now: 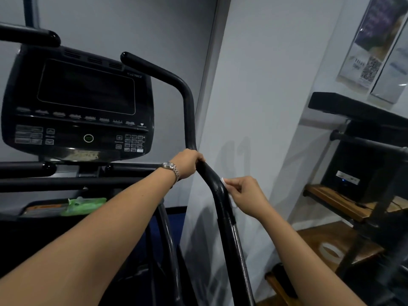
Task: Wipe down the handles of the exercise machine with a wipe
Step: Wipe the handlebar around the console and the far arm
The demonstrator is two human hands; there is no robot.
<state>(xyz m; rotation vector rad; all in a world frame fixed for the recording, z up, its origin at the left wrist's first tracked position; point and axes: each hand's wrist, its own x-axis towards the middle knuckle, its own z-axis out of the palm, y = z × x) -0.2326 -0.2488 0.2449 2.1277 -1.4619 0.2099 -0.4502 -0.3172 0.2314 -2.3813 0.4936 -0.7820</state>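
Gripping the black right handle (220,195) of the exercise machine, the left hand (187,163) is closed around the bar just below its bend, a metal watch (171,168) on the wrist. Lower on the same bar, the right hand (245,195) pinches a small white wipe (227,188) between thumb and fingers and presses it against the bar's outer side; most of the wipe is hidden by the fingers. The two hands are near each other but apart. The handle runs up past the left hand, curves and ends in a rounded tip beside the dark console (79,102), whose screen is blank. A green packet (84,205) lies on the machine's tray to the left, below the console, well apart from both hands. Right of the machine stands a pale wall (254,85), and further right a wooden shelf (335,202) with a black box on it.
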